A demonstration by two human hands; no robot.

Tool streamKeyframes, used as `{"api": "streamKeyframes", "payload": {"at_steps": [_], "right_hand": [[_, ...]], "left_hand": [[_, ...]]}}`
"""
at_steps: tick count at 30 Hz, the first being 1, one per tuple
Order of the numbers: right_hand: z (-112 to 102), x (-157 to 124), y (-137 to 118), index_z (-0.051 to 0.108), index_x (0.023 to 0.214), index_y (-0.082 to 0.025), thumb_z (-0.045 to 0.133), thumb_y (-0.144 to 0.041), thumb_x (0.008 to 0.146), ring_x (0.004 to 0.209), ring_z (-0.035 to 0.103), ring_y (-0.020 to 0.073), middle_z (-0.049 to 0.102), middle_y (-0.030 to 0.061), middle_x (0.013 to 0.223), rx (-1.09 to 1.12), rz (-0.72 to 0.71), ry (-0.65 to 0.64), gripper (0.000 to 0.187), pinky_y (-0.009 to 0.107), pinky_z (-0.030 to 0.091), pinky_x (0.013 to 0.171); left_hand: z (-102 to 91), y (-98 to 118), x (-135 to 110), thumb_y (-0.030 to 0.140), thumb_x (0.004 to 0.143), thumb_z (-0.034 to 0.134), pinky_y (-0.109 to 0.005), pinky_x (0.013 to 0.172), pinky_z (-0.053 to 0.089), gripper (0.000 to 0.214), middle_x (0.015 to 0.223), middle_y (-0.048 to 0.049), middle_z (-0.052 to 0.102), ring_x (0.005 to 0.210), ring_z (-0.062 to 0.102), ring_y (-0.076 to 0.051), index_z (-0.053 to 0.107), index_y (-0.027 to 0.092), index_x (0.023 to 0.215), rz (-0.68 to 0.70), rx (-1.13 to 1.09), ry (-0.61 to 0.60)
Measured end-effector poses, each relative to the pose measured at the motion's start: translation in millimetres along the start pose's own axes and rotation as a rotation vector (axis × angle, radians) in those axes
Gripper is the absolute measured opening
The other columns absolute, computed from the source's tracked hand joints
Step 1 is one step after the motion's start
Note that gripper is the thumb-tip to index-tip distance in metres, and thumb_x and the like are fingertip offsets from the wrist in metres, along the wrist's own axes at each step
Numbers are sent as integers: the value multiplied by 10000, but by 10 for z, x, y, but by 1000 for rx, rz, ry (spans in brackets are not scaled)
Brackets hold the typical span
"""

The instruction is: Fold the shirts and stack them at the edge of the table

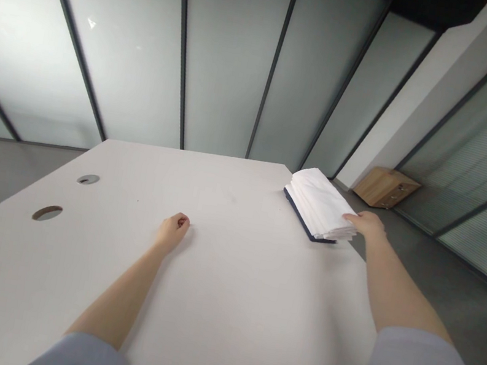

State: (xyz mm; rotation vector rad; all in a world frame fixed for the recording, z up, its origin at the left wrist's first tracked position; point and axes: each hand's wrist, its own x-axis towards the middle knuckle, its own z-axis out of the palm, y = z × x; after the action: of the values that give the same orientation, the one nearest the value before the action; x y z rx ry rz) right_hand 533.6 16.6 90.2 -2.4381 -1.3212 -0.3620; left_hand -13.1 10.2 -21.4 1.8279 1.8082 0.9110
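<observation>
A stack of white cloths (321, 200) is placed at the right edge of the white table (223, 304), toward its far end. A dark blue layer (302, 216) is seen beneath it; whether this is cloth or board cannot be told. The near right corner of the stack is gripped by the right hand (365, 223), the thumb laid on top and the other fingers mostly hidden; this corner is presumably used because it is nearest that arm and its loose edges are easily caught. The left hand (172, 233) is curled into a loose fist over the table's middle, well apart from the stack, with nothing seen in it; it is probably kept there for want of use. The cloths are found plain and neatly folded, with soft creases on top and slightly uneven layers at the gripped end.
</observation>
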Motion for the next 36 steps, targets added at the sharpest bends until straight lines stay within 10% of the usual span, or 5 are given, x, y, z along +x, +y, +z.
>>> {"api": "streamKeyframes", "payload": {"at_steps": [9, 16, 24, 32, 36], "right_hand": [[-163, -867, -1309, 676, 1022, -180, 518, -266, 819, 1042, 574, 285, 666, 120, 1065, 278, -601, 72, 271, 375, 434, 906], [215, -2106, -2058, 580, 1291, -251, 513, -439, 901, 1251, 509, 215, 574, 40, 1358, 605, -1229, -420, 438, 346, 358, 1080], [887, -1803, -1854, 664, 1084, -199, 535, -364, 868, 1113, 578, 277, 672, 115, 1141, 669, -864, -130, 300, 446, 416, 987], [1073, -1530, -1582, 634, 865, -193, 421, -405, 865, 887, 599, 256, 686, 104, 905, 895, -390, 27, 301, 396, 463, 816], [1081, -1571, -1604, 629, 806, -200, 426, -380, 843, 850, 592, 248, 682, 91, 847, 880, -363, -37, 274, 367, 462, 758]], "left_hand": [[24, -14, 19, 281, 847, 462, -258, 680, 435, 204, 781, -34, 691, 765, 633, -179, 647, 197, 866, 12, 27, -19], [36, 32, -59, 375, 854, 505, -327, 845, 480, 378, 1097, -107, 645, 942, 616, -208, 578, 154, 1151, 206, 91, 95], [227, 351, -348, 509, 826, 580, -447, 1115, 296, 595, 1457, -103, 453, 1345, 388, -279, 505, 217, 1340, 685, 421, -198], [172, 410, -315, 597, 669, 693, -517, 1108, 251, 702, 1122, -129, 627, 1137, 533, -329, 599, 182, 1228, 420, 556, -84], [139, 404, -263, 447, 825, 559, -457, 1038, 348, 339, 1042, -117, 656, 1079, 574, -293, 682, 199, 1020, 298, 579, -72]]}}
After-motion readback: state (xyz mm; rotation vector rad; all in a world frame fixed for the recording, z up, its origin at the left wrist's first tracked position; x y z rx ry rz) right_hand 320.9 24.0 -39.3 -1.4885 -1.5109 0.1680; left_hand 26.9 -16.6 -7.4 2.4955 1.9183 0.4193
